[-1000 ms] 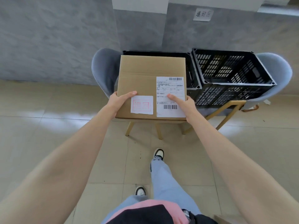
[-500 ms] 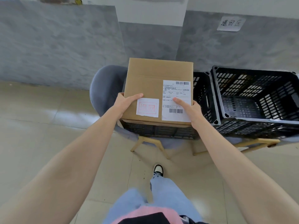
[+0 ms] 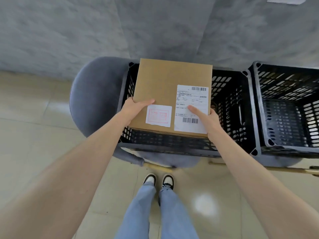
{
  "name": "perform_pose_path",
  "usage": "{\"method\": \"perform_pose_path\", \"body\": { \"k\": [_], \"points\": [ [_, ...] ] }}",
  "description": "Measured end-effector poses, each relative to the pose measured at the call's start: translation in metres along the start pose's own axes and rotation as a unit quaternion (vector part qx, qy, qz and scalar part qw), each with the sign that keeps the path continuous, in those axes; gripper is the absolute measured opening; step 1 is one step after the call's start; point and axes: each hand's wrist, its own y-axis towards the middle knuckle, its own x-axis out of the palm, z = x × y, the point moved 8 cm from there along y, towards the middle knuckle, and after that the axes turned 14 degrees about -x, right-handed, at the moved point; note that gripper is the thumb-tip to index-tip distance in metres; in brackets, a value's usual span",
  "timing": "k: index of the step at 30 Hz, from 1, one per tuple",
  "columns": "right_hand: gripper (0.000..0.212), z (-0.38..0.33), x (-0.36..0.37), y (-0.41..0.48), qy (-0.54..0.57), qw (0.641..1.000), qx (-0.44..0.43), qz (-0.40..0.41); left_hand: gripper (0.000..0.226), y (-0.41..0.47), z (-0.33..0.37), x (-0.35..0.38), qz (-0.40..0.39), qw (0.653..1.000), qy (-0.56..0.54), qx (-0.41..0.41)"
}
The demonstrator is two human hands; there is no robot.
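The left hand at 8 o'clock and the right hand at 4 o'clock are gripping a smooth brown square cardboard box. Their thumbs are lying flat on top and their fingers are hidden beneath. The box is hanging over a black perforated plastic crate, covering its floor. The small print on the white paper label is too fine to read.

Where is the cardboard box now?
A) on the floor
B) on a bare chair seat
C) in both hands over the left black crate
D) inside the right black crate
C: the left hand and right hand grip the cardboard box over the left black crate.
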Motion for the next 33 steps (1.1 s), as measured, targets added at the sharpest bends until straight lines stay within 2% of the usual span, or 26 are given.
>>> {"method": "perform_pose_path", "body": {
  "k": [2, 3, 6, 11, 13, 19, 21, 24, 31, 33],
  "points": [
    [0.063, 0.017, 0.006, 0.017, -0.007, 1.0, 0.012, -0.004, 0.058, 0.022, -0.006, 0.003, 0.002, 1.0, 0.003, -0.007],
    [0.064, 0.025, 0.01, 0.024, -0.01, 1.0, 0.017, -0.009, 0.06, 0.031, -0.01, 0.004, 0.006, 1.0, 0.001, -0.009],
    [0.059, 0.047, 0.022, 0.044, -0.015, 0.999, 0.03, -0.023, 0.077, 0.063, -0.022, 0.004, 0.039, 0.999, 0.001, -0.009],
    [0.04, 0.085, 0.041, 0.068, -0.025, 0.998, 0.044, -0.036, 0.107, 0.104, -0.043, -0.001, 0.1, 0.995, 0.012, -0.023],
    [0.038, 0.099, 0.045, 0.076, -0.03, 0.998, 0.051, -0.032, 0.104, 0.119, -0.049, 0.001, 0.113, 0.992, 0.036, -0.035],
    [0.055, 0.13, 0.049, 0.098, -0.04, 0.997, 0.064, -0.025, 0.089, 0.152, -0.052, 0.01, 0.143, 0.985, 0.095, -0.033],
    [0.057, 0.141, 0.052, 0.104, -0.042, 0.996, 0.067, -0.027, 0.079, 0.158, -0.052, 0.011, 0.164, 0.979, 0.117, -0.02],
    [0.062, 0.157, 0.057, 0.11, -0.039, 0.995, 0.085, -0.039, 0.078, 0.164, -0.056, 0.015, 0.207, 0.965, 0.163, -0.013],
    [0.041, 0.183, 0.067, 0.13, -0.075, 0.985, 0.098, -0.124, 0.072, 0.183, -0.065, 0.022, 0.25, 0.939, 0.233, -0.025],
    [0.061, 0.193, 0.069, 0.135, -0.078, 0.979, 0.117, -0.146, 0.071, 0.187, -0.065, 0.024, 0.258, 0.932, 0.252, -0.026]
  ]
}}
